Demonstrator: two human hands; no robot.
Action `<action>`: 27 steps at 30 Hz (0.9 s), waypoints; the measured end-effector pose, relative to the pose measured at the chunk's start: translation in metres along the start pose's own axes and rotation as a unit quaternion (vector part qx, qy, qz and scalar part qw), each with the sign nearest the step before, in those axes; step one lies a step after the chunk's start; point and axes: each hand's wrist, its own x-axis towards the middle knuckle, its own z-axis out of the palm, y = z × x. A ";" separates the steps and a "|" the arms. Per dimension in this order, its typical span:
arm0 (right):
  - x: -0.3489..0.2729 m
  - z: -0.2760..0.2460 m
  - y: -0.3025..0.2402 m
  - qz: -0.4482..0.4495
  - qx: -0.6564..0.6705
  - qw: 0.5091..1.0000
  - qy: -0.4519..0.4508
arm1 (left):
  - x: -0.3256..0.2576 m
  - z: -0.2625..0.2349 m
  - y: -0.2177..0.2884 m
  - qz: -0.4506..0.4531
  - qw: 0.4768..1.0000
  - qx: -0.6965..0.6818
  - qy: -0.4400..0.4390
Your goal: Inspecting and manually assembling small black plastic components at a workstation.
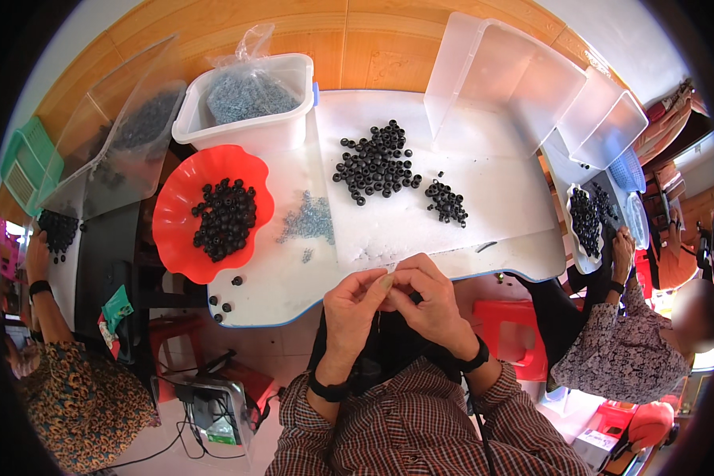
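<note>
My left hand and my right hand meet fingertip to fingertip just in front of the white table's near edge. Thumb and forefinger of the left pinch something too small to make out; a thin pale strand seems to hang below. Among the curled fingers of the right shows a dark round piece, apparently a black bead. Beyond my hands lie a large pile of black beads and a smaller pile of smaller ones. Tiny clear bluish beads are scattered to the left.
A red scalloped bowl with black beads stands left, before a white tub holding a bag of bluish beads. Clear plastic bins stand at the back right. Co-workers sit left and right. A red stool is beside me.
</note>
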 end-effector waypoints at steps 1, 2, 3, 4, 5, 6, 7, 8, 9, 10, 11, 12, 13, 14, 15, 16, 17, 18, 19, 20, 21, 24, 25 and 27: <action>0.001 -0.001 -0.002 0.003 0.026 1.000 0.001 | 0.001 -0.002 0.000 0.000 1.000 0.001 0.001; 0.001 -0.002 -0.005 0.003 0.028 1.000 0.001 | 0.001 -0.004 -0.001 -0.008 0.998 -0.059 -0.017; 0.001 -0.004 -0.009 0.007 0.053 0.998 0.012 | 0.002 -0.006 0.000 -0.016 0.992 -0.119 -0.036; 0.001 -0.006 -0.011 0.010 0.079 0.997 0.022 | 0.004 -0.009 0.000 -0.016 0.992 -0.118 -0.035; 0.000 -0.007 -0.013 0.010 0.081 0.996 0.022 | 0.005 -0.014 0.000 -0.009 0.981 -0.180 -0.073; -0.002 -0.008 -0.012 0.016 0.105 0.994 0.036 | 0.007 -0.018 0.000 -0.001 0.964 -0.242 -0.110; -0.003 -0.008 -0.011 0.022 0.130 0.990 0.050 | 0.007 -0.019 0.001 -0.001 0.965 -0.241 -0.109; -0.004 -0.008 -0.010 0.022 0.132 0.990 0.049 | 0.007 -0.021 0.001 0.008 0.959 -0.256 -0.120; -0.005 -0.008 -0.009 0.031 0.133 0.989 0.055 | 0.007 -0.021 0.003 0.016 0.953 -0.272 -0.132; -0.005 -0.008 -0.009 0.041 0.135 0.988 0.060 | 0.006 -0.021 0.004 0.017 0.953 -0.272 -0.131; -0.006 -0.008 -0.008 0.040 0.136 0.988 0.059 | 0.005 -0.020 0.006 0.021 0.949 -0.282 -0.140; -0.007 -0.007 -0.008 0.045 0.139 0.988 0.056 | 0.004 -0.019 0.007 0.025 0.944 -0.292 -0.149; -0.007 -0.005 -0.008 0.050 0.142 0.987 0.053 | 0.003 -0.020 0.007 0.026 0.945 -0.291 -0.148; -0.008 -0.004 -0.007 0.050 0.143 0.987 0.052 | 0.002 -0.020 0.007 0.029 0.946 -0.289 -0.145; -0.007 -0.002 -0.007 0.052 0.142 0.987 0.047 | 0.001 -0.021 0.008 0.033 0.947 -0.286 -0.141; -0.007 0.000 -0.006 0.054 0.141 0.988 0.041 | 0.001 -0.022 0.007 0.036 0.948 -0.285 -0.138; -0.007 0.001 -0.007 0.052 0.145 0.987 0.038 | 0.000 -0.024 0.005 0.032 0.954 -0.273 -0.120; -0.006 0.001 -0.009 0.051 0.130 0.989 0.039 | 0.000 -0.025 0.004 0.029 0.960 -0.260 -0.102; -0.005 0.001 -0.009 0.050 0.115 0.991 0.039 | 0.001 -0.027 0.003 0.033 0.960 -0.259 -0.098; -0.004 0.001 -0.008 0.048 0.119 0.991 0.035 | 0.002 -0.028 0.003 0.038 0.957 -0.267 -0.102; -0.005 -0.001 -0.006 0.042 0.113 0.992 0.038 | 0.002 -0.028 0.003 0.042 0.954 -0.277 -0.108; -0.003 -0.001 -0.010 0.040 0.108 0.993 0.036 | 0.005 -0.029 0.010 0.053 0.958 -0.266 -0.090; -0.002 -0.001 -0.011 0.045 0.109 0.992 0.033 | 0.004 -0.030 0.010 0.053 0.958 -0.266 -0.088; 0.001 0.001 -0.013 0.042 0.114 0.992 0.026 | 0.003 -0.032 0.012 0.058 0.959 -0.267 -0.075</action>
